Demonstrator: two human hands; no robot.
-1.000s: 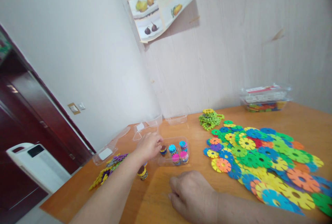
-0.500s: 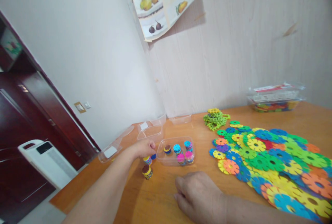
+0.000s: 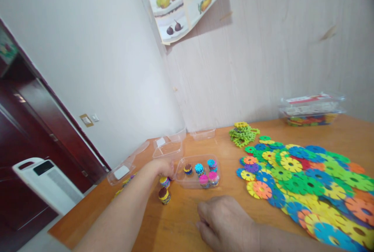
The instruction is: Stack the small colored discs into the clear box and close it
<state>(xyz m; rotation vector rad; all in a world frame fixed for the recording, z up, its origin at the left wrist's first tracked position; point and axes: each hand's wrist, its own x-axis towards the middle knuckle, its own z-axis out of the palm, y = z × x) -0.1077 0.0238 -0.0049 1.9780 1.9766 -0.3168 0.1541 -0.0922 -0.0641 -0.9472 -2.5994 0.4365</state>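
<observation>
My left hand is at the left wall of a clear plastic container. Its fingers are curled downward and pressed together; what they hold, if anything, is hidden. Below that hand stand a stack of small discs with yellow, blue and pink edges and another stack with a brown top. Inside the container are several short disc stacks: one brown-topped, two blue-topped and two pink-topped. My right hand rests on the table with its fingers curled in, and nothing shows in them.
A wide pile of colourful notched discs covers the right side of the wooden table. Behind it are green interlocking pieces and a lidded clear box. Clear lids and trays lie at the back left, near a white appliance.
My left hand has lowered slightly beside the container, and the blue piece that showed under its fingers is now hidden. My right hand stays in place. The view has shifted a little.
</observation>
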